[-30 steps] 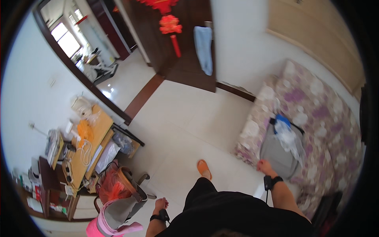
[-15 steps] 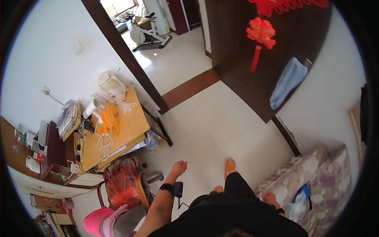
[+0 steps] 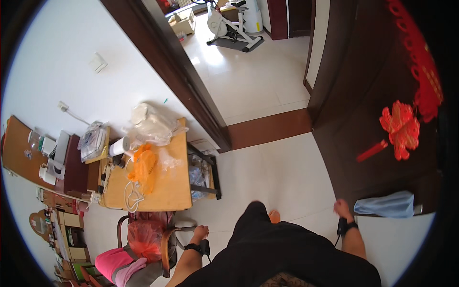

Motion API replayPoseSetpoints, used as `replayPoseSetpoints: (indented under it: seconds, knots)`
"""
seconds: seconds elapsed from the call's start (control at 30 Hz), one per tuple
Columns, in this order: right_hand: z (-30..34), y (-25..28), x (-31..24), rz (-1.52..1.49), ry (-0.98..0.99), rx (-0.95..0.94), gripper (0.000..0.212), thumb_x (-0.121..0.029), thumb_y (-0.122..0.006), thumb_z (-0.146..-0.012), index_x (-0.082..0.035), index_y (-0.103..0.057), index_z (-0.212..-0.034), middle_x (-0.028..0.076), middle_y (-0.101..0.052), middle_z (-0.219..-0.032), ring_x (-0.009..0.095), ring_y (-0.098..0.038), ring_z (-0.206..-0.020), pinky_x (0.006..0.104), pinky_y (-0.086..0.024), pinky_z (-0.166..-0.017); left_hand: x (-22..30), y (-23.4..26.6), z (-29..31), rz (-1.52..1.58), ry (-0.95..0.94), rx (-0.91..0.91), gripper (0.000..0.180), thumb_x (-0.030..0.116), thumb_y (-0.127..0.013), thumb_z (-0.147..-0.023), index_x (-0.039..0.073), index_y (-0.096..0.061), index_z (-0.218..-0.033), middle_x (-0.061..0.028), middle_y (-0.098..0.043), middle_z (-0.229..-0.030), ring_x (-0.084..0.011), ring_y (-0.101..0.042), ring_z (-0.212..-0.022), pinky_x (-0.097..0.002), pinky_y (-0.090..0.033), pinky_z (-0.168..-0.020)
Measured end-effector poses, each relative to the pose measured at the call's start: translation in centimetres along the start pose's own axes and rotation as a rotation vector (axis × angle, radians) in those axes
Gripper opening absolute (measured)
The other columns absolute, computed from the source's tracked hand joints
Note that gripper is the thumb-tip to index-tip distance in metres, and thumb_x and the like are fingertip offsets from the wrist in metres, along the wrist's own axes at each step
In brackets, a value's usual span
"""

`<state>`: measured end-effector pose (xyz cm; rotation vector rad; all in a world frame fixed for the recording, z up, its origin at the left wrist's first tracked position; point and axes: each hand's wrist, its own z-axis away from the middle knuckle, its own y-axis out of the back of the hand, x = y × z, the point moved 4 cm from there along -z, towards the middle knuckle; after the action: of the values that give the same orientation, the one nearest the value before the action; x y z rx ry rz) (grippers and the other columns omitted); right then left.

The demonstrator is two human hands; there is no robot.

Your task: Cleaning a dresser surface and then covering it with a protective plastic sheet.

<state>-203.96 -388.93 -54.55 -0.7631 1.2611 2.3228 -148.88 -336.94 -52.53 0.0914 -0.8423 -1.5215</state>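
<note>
My left hand (image 3: 202,233) hangs beside the wooden armchair (image 3: 168,248), near its armrest. Its fingers are curled in, and nothing shows in them. My right hand (image 3: 341,209) is held out beside the open dark brown door (image 3: 363,110), just left of a light blue cloth (image 3: 386,204) hanging near the door's edge. That hand is slightly smeared, so its fingers cannot be made out. Each wrist wears a black strap with a small device and a cable. Ahead lies the doorway with a red-brown threshold (image 3: 270,128).
At left stands a wooden table (image 3: 174,191) with an orange plastic bag (image 3: 143,167), a white hair dryer (image 3: 119,146) and cables. A red bag (image 3: 145,237) sits on the armchair. Beyond the doorway is an exercise bike (image 3: 232,28). A red knot ornament (image 3: 400,129) hangs on the door.
I have stepped toward the doorway, and my view has turned. The door and blue cloth are now close to my right hand; the patterned cover at the right has left the view.
</note>
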Motion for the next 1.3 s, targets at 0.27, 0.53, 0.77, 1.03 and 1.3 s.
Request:
replayPoseSetpoints:
  seconds: [0.27,0.53,0.77,1.03,1.3]
  knots:
    - [-22.8,5.1,-33.8,-0.271,0.241,0.001,0.011,-0.009,-0.051,-0.080,-0.002,-0.056,-0.087,0.003,-0.056,-0.070,0.010,-0.055,-0.058,0.0247,-0.045,-0.055,19.1,5.0,-10.0,0.143,0.131,-0.147,0.029,0.022,-0.045,-0.082,0.000,-0.058,-0.068,-0.0099,-0.058,-0.058,-0.0195,-0.056,-0.046,-0.0319,-0.046,-0.046]
    - [-32.9,1.3,-28.5,0.198,0.017,-0.283,0.021,-0.020,-0.051,-0.075,-0.003,-0.062,-0.080,0.017,-0.062,-0.074,0.028,-0.061,-0.066,0.0383,-0.047,-0.061,36.2,16.4,-38.8,0.151,-0.008,-0.052,0.030,0.024,-0.045,-0.080,0.001,-0.059,-0.067,-0.0103,-0.060,-0.059,-0.0195,-0.059,-0.050,-0.0321,-0.048,-0.047]
    - [-42.1,0.9,-23.9,0.897,0.145,-0.588,0.016,-0.026,-0.060,-0.069,-0.014,-0.068,-0.076,0.009,-0.065,-0.081,0.026,-0.062,-0.077,0.0401,-0.048,-0.065,59.4,27.1,-56.5,0.047,-0.367,0.121,0.031,0.028,-0.049,-0.084,0.002,-0.058,-0.071,-0.0073,-0.058,-0.062,-0.0165,-0.056,-0.054,-0.0297,-0.044,-0.051]
    - [-72.6,1.6,-41.0,0.523,0.183,-0.522,0.025,-0.030,-0.057,-0.074,-0.008,-0.063,-0.084,0.010,-0.063,-0.070,0.024,-0.061,-0.066,0.0356,-0.048,-0.061,66.5,30.1,-64.7,0.001,0.018,-0.052,0.037,0.038,-0.045,-0.081,0.007,-0.064,-0.072,-0.0064,-0.064,-0.065,-0.0188,-0.062,-0.062,-0.0318,-0.049,-0.063]
    - [-95.3,14.6,-73.2,-0.152,0.255,-0.135,0.017,-0.017,-0.054,-0.080,-0.002,-0.058,-0.085,0.007,-0.061,-0.069,0.016,-0.060,-0.059,0.0296,-0.048,-0.057,65.7,32.8,-72.5,-0.185,-0.261,0.210,0.020,0.019,-0.051,-0.077,0.005,-0.054,-0.063,-0.0133,-0.059,-0.066,-0.0279,-0.057,-0.062,-0.0408,-0.042,-0.050]
